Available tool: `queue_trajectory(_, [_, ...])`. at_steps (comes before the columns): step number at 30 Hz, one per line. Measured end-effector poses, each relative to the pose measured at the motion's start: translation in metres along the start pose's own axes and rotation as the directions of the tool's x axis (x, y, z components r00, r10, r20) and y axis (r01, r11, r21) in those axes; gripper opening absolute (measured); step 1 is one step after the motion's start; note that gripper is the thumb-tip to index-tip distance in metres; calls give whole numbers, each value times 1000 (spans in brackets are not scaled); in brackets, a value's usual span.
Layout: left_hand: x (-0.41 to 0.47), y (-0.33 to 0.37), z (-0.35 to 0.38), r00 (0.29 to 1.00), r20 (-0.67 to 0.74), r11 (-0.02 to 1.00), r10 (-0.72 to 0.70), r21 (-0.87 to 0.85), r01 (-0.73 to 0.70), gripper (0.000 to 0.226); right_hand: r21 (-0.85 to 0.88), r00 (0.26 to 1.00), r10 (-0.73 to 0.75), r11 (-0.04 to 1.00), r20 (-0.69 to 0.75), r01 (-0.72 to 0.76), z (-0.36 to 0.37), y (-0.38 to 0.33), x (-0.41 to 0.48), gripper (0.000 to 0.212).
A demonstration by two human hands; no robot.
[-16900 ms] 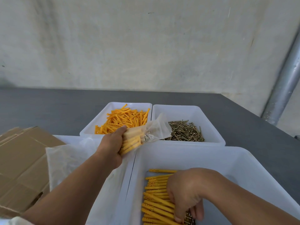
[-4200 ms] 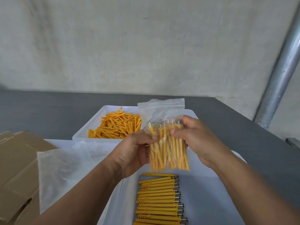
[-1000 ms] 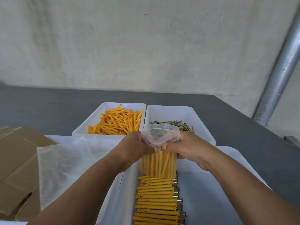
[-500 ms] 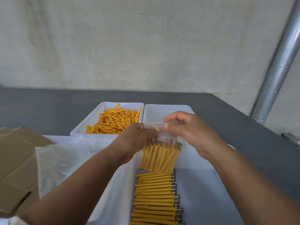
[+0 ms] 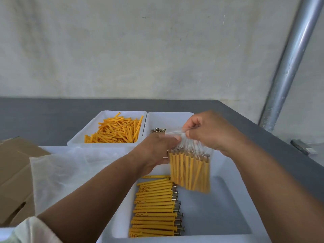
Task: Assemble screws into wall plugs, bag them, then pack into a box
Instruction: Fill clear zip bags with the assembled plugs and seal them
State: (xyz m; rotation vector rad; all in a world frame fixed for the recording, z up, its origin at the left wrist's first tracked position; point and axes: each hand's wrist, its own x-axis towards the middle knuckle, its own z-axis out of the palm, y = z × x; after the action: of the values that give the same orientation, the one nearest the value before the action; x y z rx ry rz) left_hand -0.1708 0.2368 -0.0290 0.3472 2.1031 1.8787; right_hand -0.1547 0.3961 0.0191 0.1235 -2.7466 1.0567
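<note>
— Where is the bag hanging just now?

— I am holding the bag [image 5: 190, 171] in the air over the far end of the near tray [image 5: 219, 207]. It is hanging upright, packed with yellow plugs, and their screw heads are pointing to twelve o'clock.

— And what are your fingers doing?

— My right hand [image 5: 208, 134] is pinching the gathered top of the bag, with its fingers curled narrow round the plastic. My left hand [image 5: 157, 151] is sitting at nine o'clock of it, and its fingertips are pinching the same top edge. Its back is facing me, so I am not seeing more of that grip.

— What is lying underneath?

— At six o'clock of the bag, the assembled plugs [image 5: 156, 207] are lying side by side in the near tray, heads pointing to three o'clock.

— And further out?

— At eleven o'clock, the plug tray [image 5: 122, 112] is holding loose plugs [image 5: 115, 132]. Just beside it, at twelve o'clock, the screw tray [image 5: 168, 120] is holding screws [image 5: 158, 131], which my hands are mostly hiding. At nine o'clock, a heap of clear plastic [image 5: 70, 169] is lying, and the cardboard box [image 5: 15, 172] is sitting beyond it at the edge of view. Everything is resting on the grey table [image 5: 43, 116].
</note>
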Motion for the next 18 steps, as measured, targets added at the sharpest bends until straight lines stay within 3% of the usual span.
queue_trajectory(7, [8, -21, 18, 992, 14, 991, -127, 43, 126, 22, -174, 984, 176, 970, 37, -167, -12, 16, -8, 25])
queue_trajectory(10, [12, -26, 22, 981, 93, 985, -172, 19, 171, 14, -244, 972, 230, 946, 46, -213, -12, 21, -7, 26])
queue_trajectory(18, [10, -30, 49, 932, 198, 937, -304, 238, 256, 17, -401, 953, 295, 866, -72, -298, -23, 48, 0, 11])
